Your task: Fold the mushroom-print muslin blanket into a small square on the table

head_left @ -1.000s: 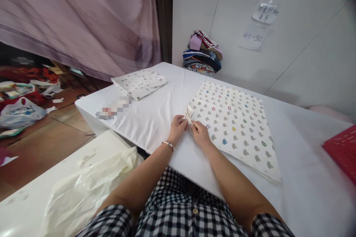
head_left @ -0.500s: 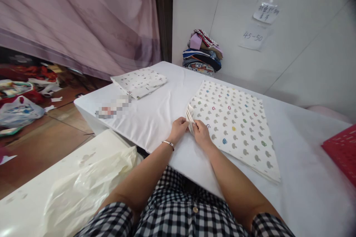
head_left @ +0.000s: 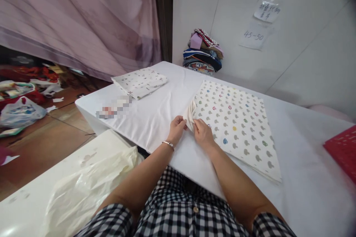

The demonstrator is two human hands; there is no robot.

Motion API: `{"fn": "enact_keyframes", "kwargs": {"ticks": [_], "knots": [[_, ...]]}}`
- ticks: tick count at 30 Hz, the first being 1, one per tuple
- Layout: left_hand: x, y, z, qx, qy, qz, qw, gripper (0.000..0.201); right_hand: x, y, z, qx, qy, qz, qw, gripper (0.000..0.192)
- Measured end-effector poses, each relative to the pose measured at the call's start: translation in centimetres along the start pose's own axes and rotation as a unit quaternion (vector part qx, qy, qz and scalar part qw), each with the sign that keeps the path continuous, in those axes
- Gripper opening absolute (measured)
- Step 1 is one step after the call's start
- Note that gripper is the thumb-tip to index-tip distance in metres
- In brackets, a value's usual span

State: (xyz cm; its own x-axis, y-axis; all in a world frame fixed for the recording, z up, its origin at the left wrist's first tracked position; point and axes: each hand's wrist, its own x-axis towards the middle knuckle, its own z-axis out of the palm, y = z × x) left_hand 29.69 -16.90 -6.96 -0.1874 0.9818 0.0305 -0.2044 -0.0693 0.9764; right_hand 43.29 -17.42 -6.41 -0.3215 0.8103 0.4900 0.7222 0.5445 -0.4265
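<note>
A folded white cloth (head_left: 236,126) printed with grey and coloured mushroom shapes lies flat on the white-covered table (head_left: 155,126). Its near left corner is lifted, and several layers fan apart there. My left hand (head_left: 177,126), with a bracelet at the wrist, pinches the outer layer of that corner. Just to the right, my right hand (head_left: 203,132) is closed on the other layers, thumb on top. The tips of some fingers are hidden behind the fabric.
Another folded white patterned cloth (head_left: 141,81) lies at the table's far left. Folded fabrics (head_left: 202,53) are stacked by the wall. A red object (head_left: 342,152) sits at the right edge. Crumpled plastic (head_left: 89,189) covers part of a lower white surface at near left.
The cloth's corner layers have spread farther apart, and the outer layer now leans left with my left hand. My right hand has stayed almost in place.
</note>
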Motion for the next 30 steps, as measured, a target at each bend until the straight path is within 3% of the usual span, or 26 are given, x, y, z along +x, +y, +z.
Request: {"fn": "enact_keyframes", "kwargs": {"ticks": [10, 17, 25, 30], "knots": [[0.4, -0.58, -0.22, 0.041, -0.025, -0.03, 0.998, 0.021, -0.2, 0.32, 0.47, 0.003, -0.042, -0.028, 0.999, 0.025], [0.32, -0.33, -0.04, 0.069, -0.008, -0.02, 0.997, 0.024, -0.2, 0.04, 0.32, 0.014, -0.061, -0.014, 0.998, 0.023], [0.36, -0.21, 0.0, 0.074, -0.006, -0.039, 0.997, 0.018, -0.09, 0.47, 0.84, 0.153, -0.017, 0.037, 0.987, 0.023], [0.3, -0.21, -0.05, 0.099, 0.013, -0.031, 0.995, 0.017, -0.17, 0.17, 0.86, 0.175, 0.055, 0.066, 0.981, 0.021]]}}
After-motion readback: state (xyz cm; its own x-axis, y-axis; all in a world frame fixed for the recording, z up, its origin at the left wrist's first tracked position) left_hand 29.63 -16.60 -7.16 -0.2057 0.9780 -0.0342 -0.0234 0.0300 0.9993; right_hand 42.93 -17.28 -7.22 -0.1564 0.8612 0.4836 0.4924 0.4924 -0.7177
